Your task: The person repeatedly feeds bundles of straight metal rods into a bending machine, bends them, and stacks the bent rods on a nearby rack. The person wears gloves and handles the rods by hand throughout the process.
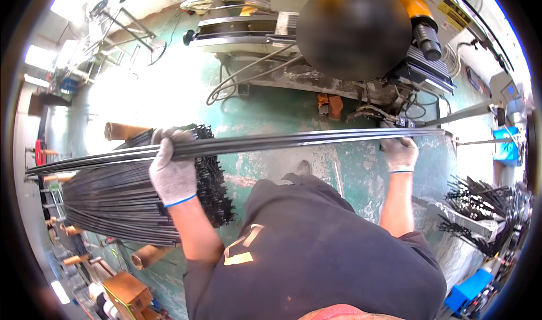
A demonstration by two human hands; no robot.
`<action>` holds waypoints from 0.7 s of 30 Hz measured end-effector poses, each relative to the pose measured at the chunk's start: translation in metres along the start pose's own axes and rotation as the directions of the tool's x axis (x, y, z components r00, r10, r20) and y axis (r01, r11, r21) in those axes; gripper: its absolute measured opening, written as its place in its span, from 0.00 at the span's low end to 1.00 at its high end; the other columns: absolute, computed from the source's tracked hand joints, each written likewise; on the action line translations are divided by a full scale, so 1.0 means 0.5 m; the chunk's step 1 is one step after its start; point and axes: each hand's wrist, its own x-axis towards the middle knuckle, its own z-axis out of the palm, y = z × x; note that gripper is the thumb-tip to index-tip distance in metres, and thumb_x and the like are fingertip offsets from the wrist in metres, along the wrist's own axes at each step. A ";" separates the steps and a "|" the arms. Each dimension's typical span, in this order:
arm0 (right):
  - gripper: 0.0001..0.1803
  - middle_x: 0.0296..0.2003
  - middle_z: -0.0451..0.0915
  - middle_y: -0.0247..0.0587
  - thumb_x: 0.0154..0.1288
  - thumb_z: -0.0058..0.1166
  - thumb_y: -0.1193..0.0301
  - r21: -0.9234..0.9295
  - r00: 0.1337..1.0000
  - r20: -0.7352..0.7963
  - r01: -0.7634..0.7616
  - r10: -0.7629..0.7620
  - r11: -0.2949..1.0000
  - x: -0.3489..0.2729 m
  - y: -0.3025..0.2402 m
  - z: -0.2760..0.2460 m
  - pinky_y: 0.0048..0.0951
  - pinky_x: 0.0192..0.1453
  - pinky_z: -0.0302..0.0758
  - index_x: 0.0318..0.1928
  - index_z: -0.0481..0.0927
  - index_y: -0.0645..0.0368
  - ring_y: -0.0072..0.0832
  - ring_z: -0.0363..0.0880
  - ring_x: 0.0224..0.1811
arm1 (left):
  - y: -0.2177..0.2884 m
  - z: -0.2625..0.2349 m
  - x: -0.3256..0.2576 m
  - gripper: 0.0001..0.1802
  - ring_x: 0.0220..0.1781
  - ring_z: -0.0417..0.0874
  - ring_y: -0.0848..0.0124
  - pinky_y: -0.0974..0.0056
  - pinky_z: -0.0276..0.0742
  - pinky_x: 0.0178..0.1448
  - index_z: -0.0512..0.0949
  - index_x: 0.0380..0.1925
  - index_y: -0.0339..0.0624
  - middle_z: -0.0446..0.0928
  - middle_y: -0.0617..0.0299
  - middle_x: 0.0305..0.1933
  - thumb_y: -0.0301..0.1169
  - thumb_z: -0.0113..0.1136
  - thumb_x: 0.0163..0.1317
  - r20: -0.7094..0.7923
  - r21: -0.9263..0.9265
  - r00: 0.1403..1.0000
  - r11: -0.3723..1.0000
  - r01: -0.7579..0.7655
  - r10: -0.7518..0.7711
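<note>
I hold a bundle of long thin dark metal rods (282,142) level across my front. My left hand (172,170), in a grey glove with a blue cuff, is closed around the bundle near its left part. My right hand (400,150), gloved the same way, grips the bundle near its right end, close to the machine (339,77). Below my left hand lies a large stack of similar dark rods (113,204) resting on wooden-coloured tubes (121,131).
A worn green floor (271,111) spreads between me and the machine. Cables (231,83) run across it. More dark rods (485,204) lie on a rack at the right. A blue box (471,289) and a cardboard box (127,292) stand low.
</note>
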 end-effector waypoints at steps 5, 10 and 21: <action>0.13 0.52 0.83 0.49 0.76 0.48 0.78 0.113 0.956 -0.215 0.227 -0.199 0.967 0.115 0.136 0.129 0.45 0.69 0.77 0.56 0.78 0.68 0.41 0.82 0.59 | -0.111 0.060 0.120 0.16 0.55 0.84 0.54 0.41 0.73 0.72 0.79 0.56 0.35 0.84 0.50 0.51 0.25 0.61 0.70 0.179 0.175 0.979 0.982 0.069 -0.100; 0.11 0.43 0.84 0.39 0.73 0.62 0.70 0.005 0.893 -0.223 0.402 -0.390 0.916 0.163 0.046 0.142 0.39 0.61 0.83 0.51 0.81 0.61 0.36 0.85 0.49 | 0.017 0.051 0.290 0.19 0.62 0.82 0.54 0.46 0.71 0.78 0.77 0.60 0.28 0.82 0.47 0.58 0.26 0.56 0.72 0.273 0.128 0.961 0.992 0.000 -0.035; 0.16 0.55 0.85 0.38 0.74 0.59 0.73 -0.397 0.508 -0.443 0.628 -0.739 0.670 0.365 -0.029 0.333 0.34 0.62 0.79 0.59 0.82 0.63 0.34 0.83 0.55 | -0.084 -0.057 0.689 0.17 0.55 0.82 0.54 0.48 0.76 0.71 0.80 0.44 0.32 0.83 0.50 0.45 0.38 0.56 0.77 0.082 0.279 0.980 0.949 0.151 -0.180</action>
